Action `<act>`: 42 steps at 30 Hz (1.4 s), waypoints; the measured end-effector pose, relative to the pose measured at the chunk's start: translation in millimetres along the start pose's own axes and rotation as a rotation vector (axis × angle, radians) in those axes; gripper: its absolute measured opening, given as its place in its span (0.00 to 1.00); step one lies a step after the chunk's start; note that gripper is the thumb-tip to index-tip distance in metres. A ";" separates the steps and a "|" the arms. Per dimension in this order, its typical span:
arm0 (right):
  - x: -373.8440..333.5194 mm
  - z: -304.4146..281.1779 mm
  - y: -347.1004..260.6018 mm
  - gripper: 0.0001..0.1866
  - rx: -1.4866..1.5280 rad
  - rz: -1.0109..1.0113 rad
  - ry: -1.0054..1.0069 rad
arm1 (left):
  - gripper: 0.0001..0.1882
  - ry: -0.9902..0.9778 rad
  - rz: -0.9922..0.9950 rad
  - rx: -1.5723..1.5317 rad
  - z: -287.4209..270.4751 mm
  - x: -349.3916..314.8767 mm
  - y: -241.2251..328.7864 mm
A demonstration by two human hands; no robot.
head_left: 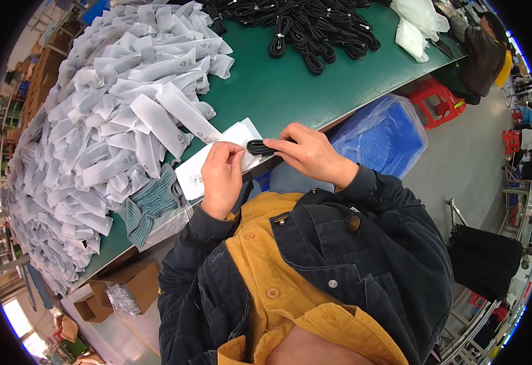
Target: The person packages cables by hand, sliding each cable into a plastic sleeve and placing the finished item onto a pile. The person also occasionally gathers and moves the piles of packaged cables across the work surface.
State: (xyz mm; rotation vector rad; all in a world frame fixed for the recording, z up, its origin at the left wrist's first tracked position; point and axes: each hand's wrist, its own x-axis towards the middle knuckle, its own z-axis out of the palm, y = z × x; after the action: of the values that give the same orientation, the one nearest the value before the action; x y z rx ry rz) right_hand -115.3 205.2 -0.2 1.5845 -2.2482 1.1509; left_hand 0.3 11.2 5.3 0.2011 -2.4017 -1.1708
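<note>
My right hand [311,155] grips a coiled black cable [257,147] by one end, at the table's near edge. The cable's other end is at the mouth of a flat whitish plastic bag [241,131]. My left hand [220,176] pinches close by, thumb and fingers together on the bag's edge; how far the cable is inside the bag, I cannot tell. Beneath the left hand lie more flat white bags [188,176], partly covered by it. Left of them spreads a large heap of filled frosted bags [96,115].
Loose coiled black cables [321,30] lie at the far side of the green table [266,85]. Teal knitted fabric [147,204] rests by the near edge. On the right stand a lined blue bin [378,137] and a red stool [436,103]. Cardboard boxes [129,280] sit lower left.
</note>
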 end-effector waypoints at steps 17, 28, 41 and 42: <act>-5.1 6.4 -5.8 0.20 0.027 -0.013 -0.025 | 0.05 -0.041 -0.086 -0.065 -2.8 -4.7 2.8; 14.5 20.5 -3.3 0.09 0.454 0.280 0.051 | 0.05 -0.114 0.333 0.074 -9.4 19.1 20.8; 93.0 -11.1 -7.6 0.06 0.477 -0.149 0.371 | 0.06 0.012 -0.173 -0.856 -111.2 121.0 -7.8; 94.1 -13.8 4.8 0.05 0.417 -0.072 0.388 | 0.09 0.059 -0.101 -0.912 -114.9 135.4 -13.7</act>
State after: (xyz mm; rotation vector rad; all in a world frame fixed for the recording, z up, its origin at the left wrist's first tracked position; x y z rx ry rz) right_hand -163.4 145.9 56.6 1.3913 -1.7702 1.8120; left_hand -67.3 -122.5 101.7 0.0524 -1.5987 -2.1179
